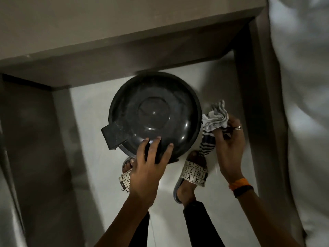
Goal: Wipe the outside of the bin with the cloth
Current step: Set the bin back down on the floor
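Note:
A round black bin (153,113) with a domed lid stands on the pale floor, seen from straight above. A square black tab sticks out at its lower left. My left hand (149,164) rests on the lid's near edge, fingers spread over it and pressing down. My right hand (229,145) is just right of the bin, closed on a bunched cloth (214,120) that is white on top with dark stripes hanging below. The cloth sits close beside the bin's right wall; contact cannot be told.
The bin sits under a grey-brown desk or counter (124,41), between its side panels at left (35,139) and right (258,86). My two feet in patterned slippers (194,172) stand right behind the bin. A white sheet (302,86) fills the right edge.

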`<state>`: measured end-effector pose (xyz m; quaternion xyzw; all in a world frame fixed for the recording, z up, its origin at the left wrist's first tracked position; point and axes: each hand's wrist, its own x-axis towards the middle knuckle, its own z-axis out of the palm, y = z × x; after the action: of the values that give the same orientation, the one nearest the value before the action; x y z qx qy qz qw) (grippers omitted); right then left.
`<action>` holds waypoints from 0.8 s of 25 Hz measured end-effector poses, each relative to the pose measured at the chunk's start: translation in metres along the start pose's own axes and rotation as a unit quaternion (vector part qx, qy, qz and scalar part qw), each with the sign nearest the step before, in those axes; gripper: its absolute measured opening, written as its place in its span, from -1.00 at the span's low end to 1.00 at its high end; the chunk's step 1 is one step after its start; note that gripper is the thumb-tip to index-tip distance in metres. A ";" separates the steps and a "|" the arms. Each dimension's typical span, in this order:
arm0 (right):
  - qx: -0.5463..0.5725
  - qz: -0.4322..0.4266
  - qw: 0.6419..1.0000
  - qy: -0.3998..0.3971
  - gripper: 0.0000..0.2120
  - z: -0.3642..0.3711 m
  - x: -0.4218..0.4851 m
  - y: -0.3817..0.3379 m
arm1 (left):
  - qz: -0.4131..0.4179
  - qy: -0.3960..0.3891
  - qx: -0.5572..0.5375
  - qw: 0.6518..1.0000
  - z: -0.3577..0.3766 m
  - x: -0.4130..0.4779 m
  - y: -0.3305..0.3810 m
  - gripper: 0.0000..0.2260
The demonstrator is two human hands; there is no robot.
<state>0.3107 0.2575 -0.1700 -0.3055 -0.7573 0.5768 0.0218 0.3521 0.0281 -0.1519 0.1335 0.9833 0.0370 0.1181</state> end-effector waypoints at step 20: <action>0.213 0.066 0.942 -0.251 -0.66 0.058 0.114 -0.164 | -0.169 -0.122 -0.784 0.585 -0.134 0.238 -0.012 -0.58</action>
<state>0.1240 0.2389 -0.0803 -0.1884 -0.5758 0.7827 -0.1425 0.0938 0.0757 -0.0757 -0.1760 0.5546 0.7558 0.3003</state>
